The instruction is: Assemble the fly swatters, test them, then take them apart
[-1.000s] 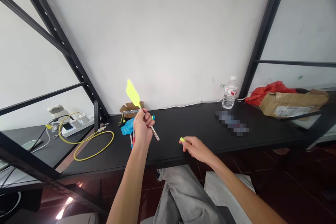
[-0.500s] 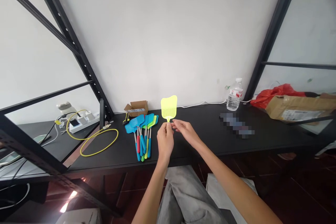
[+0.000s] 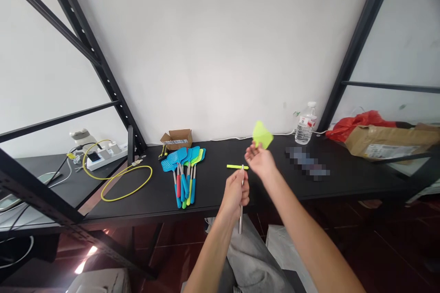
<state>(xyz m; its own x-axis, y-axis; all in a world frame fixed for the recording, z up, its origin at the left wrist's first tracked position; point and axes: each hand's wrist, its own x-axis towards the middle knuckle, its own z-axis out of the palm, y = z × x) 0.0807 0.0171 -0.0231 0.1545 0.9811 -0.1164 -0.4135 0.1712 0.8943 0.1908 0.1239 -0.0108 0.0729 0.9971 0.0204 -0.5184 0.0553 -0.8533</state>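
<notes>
My left hand (image 3: 236, 188) is closed around a thin silver metal rod (image 3: 240, 225), which stands nearly upright with its lower end over my lap. In my right hand (image 3: 260, 159), up and to the right, a yellow-green fly swatter head (image 3: 262, 134) is pinched, apart from the rod and seen at a slant. Just behind the rod's top, a yellow-green handle (image 3: 235, 166) lies crosswise on the black table. To the left is a bundle of fly swatters with mostly blue heads (image 3: 178, 155) and blue, red, yellow and green handles (image 3: 184, 186).
Behind the swatters stands an open cardboard box (image 3: 176, 138). At left are a looped yellow cable (image 3: 126, 195) and a white power strip (image 3: 106, 160). A water bottle (image 3: 305, 124), a blurred item (image 3: 307, 162) and a taped carton (image 3: 392, 141) are at right.
My right hand has moved up and right with the swatter head. My left hand has shifted right and down, and now the metal rod shows in it. The loose handle on the table is now visible.
</notes>
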